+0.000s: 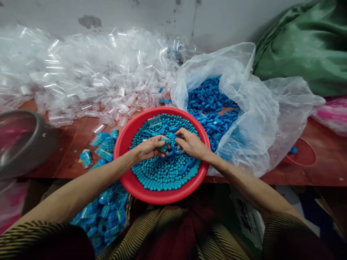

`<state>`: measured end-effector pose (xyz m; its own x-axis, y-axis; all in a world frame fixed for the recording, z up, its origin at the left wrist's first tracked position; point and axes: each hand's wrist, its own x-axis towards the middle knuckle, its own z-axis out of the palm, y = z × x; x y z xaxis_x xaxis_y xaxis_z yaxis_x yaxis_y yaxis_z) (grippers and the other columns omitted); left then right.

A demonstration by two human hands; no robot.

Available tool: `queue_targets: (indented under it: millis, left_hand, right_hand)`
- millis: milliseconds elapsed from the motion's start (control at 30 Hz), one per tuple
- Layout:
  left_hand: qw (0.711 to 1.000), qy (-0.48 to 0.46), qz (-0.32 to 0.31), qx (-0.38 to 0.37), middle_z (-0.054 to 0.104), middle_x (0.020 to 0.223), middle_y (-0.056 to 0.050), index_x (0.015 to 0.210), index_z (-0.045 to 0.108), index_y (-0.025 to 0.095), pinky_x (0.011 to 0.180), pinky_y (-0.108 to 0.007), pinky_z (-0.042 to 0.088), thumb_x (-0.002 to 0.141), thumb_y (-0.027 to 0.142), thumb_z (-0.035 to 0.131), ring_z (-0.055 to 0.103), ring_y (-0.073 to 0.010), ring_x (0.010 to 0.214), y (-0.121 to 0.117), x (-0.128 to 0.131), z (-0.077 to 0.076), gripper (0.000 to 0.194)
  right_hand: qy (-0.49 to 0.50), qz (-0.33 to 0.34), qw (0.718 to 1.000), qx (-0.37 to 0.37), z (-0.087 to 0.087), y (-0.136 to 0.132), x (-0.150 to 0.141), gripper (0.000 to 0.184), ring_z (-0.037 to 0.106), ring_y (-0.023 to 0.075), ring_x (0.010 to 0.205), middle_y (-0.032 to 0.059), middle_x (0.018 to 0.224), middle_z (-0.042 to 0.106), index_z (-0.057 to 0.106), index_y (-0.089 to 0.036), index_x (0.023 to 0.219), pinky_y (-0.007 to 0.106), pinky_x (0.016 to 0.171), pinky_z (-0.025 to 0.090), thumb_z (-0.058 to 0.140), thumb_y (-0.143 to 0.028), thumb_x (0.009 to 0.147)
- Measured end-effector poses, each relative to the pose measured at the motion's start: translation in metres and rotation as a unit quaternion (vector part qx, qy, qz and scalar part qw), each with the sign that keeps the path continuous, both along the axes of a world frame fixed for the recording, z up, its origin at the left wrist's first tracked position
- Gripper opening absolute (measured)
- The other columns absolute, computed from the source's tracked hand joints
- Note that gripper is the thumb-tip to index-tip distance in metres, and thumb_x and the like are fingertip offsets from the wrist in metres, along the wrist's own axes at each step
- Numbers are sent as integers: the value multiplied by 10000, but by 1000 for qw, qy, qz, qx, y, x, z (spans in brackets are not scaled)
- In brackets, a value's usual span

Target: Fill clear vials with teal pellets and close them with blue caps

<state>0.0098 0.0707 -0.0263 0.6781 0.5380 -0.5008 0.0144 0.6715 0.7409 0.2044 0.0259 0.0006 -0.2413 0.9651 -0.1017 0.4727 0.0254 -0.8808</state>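
Note:
My left hand (150, 147) is closed on a small clear plastic container (164, 145) filled with turquoise beads. Close by on its right, my right hand (192, 143) pinches a blue plastic cap (172, 136) at the container's end; whether the two are joined is hard to see. Both hands are over a red basin (162, 199). Turquoise beads (159, 182) cover its bottom, with several loose blue plastic pieces (187, 166) on top. An unfilled clear container (154, 121) lies on the beads at the back.
Clear containers (108, 79) are heaped along the wall. A plastic bag (252, 108) of blue pieces (210, 97) lies open at right. Filled containers (105, 146) sit left of the basin, more below the table edge. A grey tub (40, 130) stands left, a red basket (306, 153) right.

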Motion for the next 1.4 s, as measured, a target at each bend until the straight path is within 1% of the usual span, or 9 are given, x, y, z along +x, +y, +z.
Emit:
queue_targets:
  millis: [133,300,433,533,733,900,1067,1267,1400]
  left_hand:
    - [999,-3,30,42,636,788,-10,903,475,167,503,-221,505,658,352,742,636,-127,588,-10,7,7,406]
    - [996,-6,52,72,593,782,10,964,462,183,444,-225,494,667,364,729,616,-125,559,-19,6,14,438]
    - [993,-6,66,93,569,790,13,1006,465,183,418,-199,470,686,356,712,612,-118,572,-23,5,17,440]
    - [992,8,74,106,553,769,22,1045,467,182,387,-183,438,682,352,717,602,-112,553,-27,5,19,472]
    - [994,-44,87,50,616,788,-25,1189,451,172,420,-184,427,718,336,692,608,-121,579,-33,0,23,553]
    - [994,-56,92,36,642,838,-55,1180,495,158,423,-178,406,710,327,700,597,-112,593,-35,-3,24,540]
    - [993,-26,100,62,610,896,-28,1206,478,203,430,-178,398,706,330,702,581,-87,582,-41,-2,25,562]
    - [981,45,144,122,526,692,45,1128,477,233,357,-157,264,729,378,665,500,-57,464,-49,5,25,464]
    - [974,68,155,147,479,612,67,1071,484,225,344,-160,243,722,388,661,461,-50,428,-52,8,26,424]
  right_hand:
    - [26,-7,999,41,-1,3,-9,85,542,103,584,-34,649,553,511,-185,825,226,578,396,440,-220,855]
    - [61,-32,997,38,-1,1,-13,107,514,95,542,-46,612,539,522,-186,780,219,558,382,468,-253,844]
    - [61,-63,994,64,1,-1,-15,116,508,96,573,-44,626,535,518,-183,741,220,581,380,487,-251,830]
    - [42,-48,996,64,2,-2,-17,137,488,93,568,-40,619,526,531,-177,713,219,574,366,487,-239,827]
    - [52,-34,997,45,-2,-3,-18,171,484,91,569,-34,625,538,532,-175,683,214,562,360,475,-247,827]
    - [57,-34,997,37,-5,-4,-19,180,480,96,560,-32,613,537,519,-179,675,215,544,356,463,-252,829]
    - [56,-14,998,39,-3,-8,-19,173,478,95,571,-24,638,558,564,-172,718,214,558,359,454,-228,839]
    - [24,46,995,80,1,-10,-19,173,429,82,548,-44,587,486,583,-157,727,205,564,338,468,-210,844]
    - [5,90,991,103,2,-9,-15,180,422,84,540,-36,595,496,598,-146,743,214,563,334,463,-209,846]
